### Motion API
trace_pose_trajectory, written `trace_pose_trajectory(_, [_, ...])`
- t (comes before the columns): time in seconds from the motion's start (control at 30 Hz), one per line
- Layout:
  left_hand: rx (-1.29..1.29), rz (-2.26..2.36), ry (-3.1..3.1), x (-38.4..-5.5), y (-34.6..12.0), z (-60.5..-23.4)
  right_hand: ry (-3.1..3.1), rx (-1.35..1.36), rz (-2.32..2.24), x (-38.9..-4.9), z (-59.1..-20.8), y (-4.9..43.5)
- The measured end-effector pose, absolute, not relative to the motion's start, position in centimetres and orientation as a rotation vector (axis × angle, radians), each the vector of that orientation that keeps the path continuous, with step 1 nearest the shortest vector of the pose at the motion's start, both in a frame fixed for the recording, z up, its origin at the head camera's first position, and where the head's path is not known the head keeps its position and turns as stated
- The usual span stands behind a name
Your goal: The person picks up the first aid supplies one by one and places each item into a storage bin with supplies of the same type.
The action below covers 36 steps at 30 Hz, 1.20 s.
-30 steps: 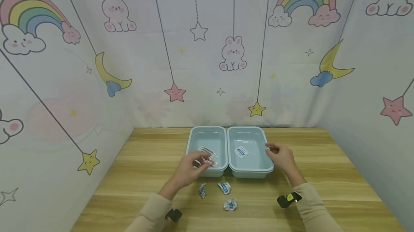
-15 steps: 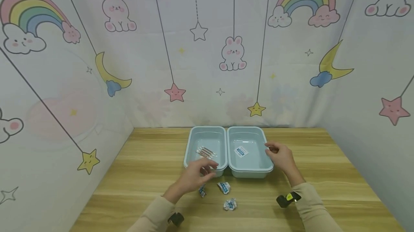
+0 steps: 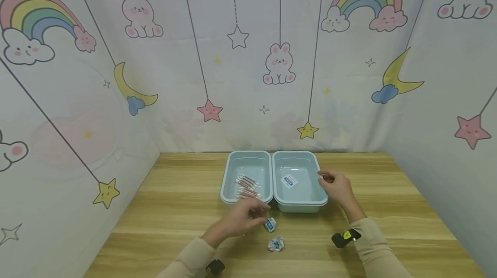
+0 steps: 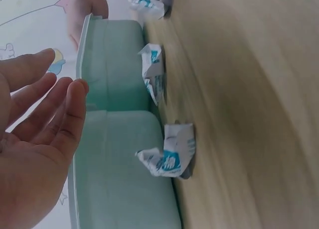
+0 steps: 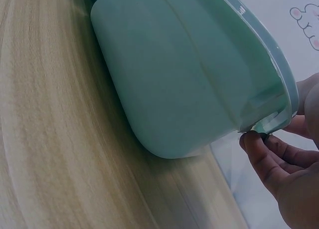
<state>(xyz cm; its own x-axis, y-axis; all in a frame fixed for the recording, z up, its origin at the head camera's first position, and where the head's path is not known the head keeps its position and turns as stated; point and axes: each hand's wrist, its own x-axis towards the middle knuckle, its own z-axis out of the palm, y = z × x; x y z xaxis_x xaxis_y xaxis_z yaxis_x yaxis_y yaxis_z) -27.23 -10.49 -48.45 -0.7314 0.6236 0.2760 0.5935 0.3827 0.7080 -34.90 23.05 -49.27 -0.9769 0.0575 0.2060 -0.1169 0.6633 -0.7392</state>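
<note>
My left hand point(image 3: 244, 217) hovers just in front of the left light-blue bin point(image 3: 226, 174), fingers loosely bent and holding nothing. Inside that bin lie several cotton swabs point(image 3: 248, 183), brown along the middle with pale ends. My right hand point(image 3: 338, 189) holds the outer rim of the right light-blue bin point(image 3: 304, 196); the right wrist view shows its fingers point(image 5: 266, 164) at the rim's corner. A flat white-and-blue packet point(image 3: 289, 181) lies in the right bin. Crumpled wrappers point(image 3: 270, 225) sit on the table, and the left wrist view shows one point(image 4: 177, 151) that my left hand mostly covers from the head view.
Another crumpled wrapper point(image 3: 276, 244) lies nearer to me on the wooden table point(image 3: 392, 209). The two bins stand side by side, close to the back wall hanging point(image 3: 248, 79). Printed side panels flank the table.
My left hand has drawn back from over the left bin, toward me and slightly right, and now covers the leftmost wrapper. More of the swabs show. The right hand has stayed put.
</note>
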Motion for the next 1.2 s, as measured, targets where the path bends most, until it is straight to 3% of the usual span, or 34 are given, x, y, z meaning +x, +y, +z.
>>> trace_pose_trajectory(1.2, [1.252, 0.969, 2.582, -25.4, -8.1, -50.8, -2.654, 0.046, 1.224, -34.9, -49.6, 23.1])
